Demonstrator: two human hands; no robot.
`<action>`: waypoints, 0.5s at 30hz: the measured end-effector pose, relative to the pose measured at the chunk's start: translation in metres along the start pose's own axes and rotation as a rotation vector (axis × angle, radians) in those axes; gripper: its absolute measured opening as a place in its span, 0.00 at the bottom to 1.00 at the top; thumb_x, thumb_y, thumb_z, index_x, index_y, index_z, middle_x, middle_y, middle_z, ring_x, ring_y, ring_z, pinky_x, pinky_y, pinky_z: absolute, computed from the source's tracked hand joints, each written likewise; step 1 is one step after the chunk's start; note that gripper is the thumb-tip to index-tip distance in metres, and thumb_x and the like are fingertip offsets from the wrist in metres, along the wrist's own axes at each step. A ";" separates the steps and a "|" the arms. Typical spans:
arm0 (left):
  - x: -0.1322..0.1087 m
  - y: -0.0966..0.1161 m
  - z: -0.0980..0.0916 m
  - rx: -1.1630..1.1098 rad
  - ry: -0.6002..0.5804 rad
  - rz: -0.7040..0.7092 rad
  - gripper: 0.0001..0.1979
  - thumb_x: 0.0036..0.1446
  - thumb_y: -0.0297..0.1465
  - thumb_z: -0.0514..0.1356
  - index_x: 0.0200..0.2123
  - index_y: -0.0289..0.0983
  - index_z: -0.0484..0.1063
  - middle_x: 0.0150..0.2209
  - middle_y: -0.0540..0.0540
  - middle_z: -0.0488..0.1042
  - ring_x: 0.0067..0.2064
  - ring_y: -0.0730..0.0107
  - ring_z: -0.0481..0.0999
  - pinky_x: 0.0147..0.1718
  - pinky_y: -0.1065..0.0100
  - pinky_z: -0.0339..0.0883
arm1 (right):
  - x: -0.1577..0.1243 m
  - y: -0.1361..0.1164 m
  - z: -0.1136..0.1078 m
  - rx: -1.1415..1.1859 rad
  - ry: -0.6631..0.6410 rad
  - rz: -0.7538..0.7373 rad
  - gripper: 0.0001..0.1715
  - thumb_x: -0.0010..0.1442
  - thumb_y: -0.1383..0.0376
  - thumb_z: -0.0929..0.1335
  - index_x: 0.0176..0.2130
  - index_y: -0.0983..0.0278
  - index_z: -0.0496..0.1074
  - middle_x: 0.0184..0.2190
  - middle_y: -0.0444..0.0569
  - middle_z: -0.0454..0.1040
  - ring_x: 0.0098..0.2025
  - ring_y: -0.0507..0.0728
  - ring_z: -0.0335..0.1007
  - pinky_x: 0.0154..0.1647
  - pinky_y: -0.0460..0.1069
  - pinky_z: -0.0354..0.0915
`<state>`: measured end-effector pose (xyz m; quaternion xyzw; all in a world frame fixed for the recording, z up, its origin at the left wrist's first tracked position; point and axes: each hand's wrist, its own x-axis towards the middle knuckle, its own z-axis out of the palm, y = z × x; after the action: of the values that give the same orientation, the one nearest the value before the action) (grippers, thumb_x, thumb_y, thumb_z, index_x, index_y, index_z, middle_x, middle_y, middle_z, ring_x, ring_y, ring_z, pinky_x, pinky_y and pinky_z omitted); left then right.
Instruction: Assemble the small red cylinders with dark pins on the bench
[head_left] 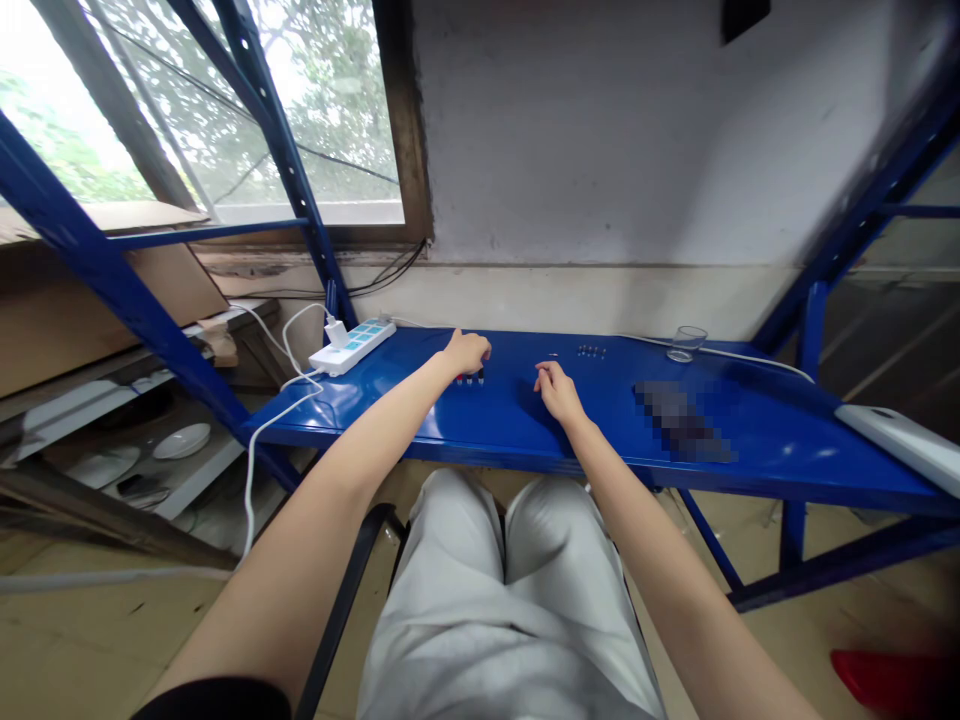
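Note:
My left hand (468, 351) reaches over the blue table, its fingers curled downward and closed. What they hold, if anything, is hidden. Just below it stands a short row of small pieces: a red one (460, 379), a darker one (470, 379) and a black one (481, 377). Farther right, my right hand (558, 392) hovers over the tabletop with loosely bent fingers slightly apart, and nothing shows in them. Beyond its fingertips lies a tiny light-coloured piece (553, 354). Several small shiny pieces (592, 351) are lined up behind and to the right of that hand.
A clear glass cup (686, 344) stands at the back right. Nearer is a dark blurred-out object (682, 420). A white power strip (352, 346) with a plugged-in cable sits at the left end. A white device (900, 440) occupies the right end. Blue posts (814, 330) frame the table (517, 440).

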<state>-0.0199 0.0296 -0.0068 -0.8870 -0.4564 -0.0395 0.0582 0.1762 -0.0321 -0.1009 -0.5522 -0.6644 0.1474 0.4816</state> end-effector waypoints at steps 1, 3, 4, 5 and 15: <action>0.000 0.000 -0.001 0.001 0.015 0.005 0.09 0.44 0.23 0.60 0.32 0.36 0.74 0.36 0.42 0.76 0.43 0.57 0.72 0.47 0.57 0.54 | 0.000 0.000 0.000 0.000 0.001 0.000 0.17 0.59 0.59 0.55 0.43 0.64 0.64 0.23 0.47 0.71 0.26 0.54 0.66 0.31 0.48 0.59; -0.002 0.004 -0.002 -0.021 0.097 0.033 0.09 0.46 0.26 0.60 0.34 0.36 0.73 0.40 0.41 0.75 0.46 0.57 0.71 0.47 0.58 0.55 | 0.000 0.001 0.000 0.001 0.005 -0.001 0.18 0.59 0.59 0.55 0.43 0.64 0.64 0.23 0.47 0.71 0.26 0.54 0.66 0.31 0.48 0.59; -0.004 0.007 -0.002 -0.051 0.166 0.055 0.09 0.48 0.27 0.59 0.35 0.36 0.73 0.41 0.42 0.75 0.46 0.58 0.70 0.47 0.59 0.55 | 0.000 0.001 0.000 0.003 0.008 -0.005 0.18 0.59 0.59 0.55 0.43 0.64 0.64 0.23 0.47 0.71 0.26 0.54 0.66 0.31 0.48 0.59; -0.006 0.011 -0.001 -0.096 0.246 0.078 0.09 0.51 0.28 0.57 0.36 0.36 0.73 0.42 0.42 0.75 0.47 0.60 0.70 0.47 0.60 0.56 | 0.000 0.001 0.001 0.007 0.011 -0.012 0.18 0.59 0.59 0.55 0.43 0.64 0.64 0.23 0.46 0.71 0.26 0.54 0.66 0.30 0.48 0.59; -0.032 0.067 0.064 -0.808 0.608 -0.156 0.19 0.59 0.40 0.47 0.28 0.36 0.72 0.23 0.48 0.74 0.25 0.73 0.71 0.28 0.72 0.63 | -0.003 -0.006 -0.002 -0.006 0.077 -0.065 0.20 0.59 0.53 0.57 0.30 0.62 0.69 0.19 0.46 0.70 0.24 0.54 0.66 0.29 0.47 0.59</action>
<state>0.0173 -0.0264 -0.0792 -0.7503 -0.4322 -0.4732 -0.1623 0.1743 -0.0377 -0.0972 -0.5368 -0.6636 0.1085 0.5096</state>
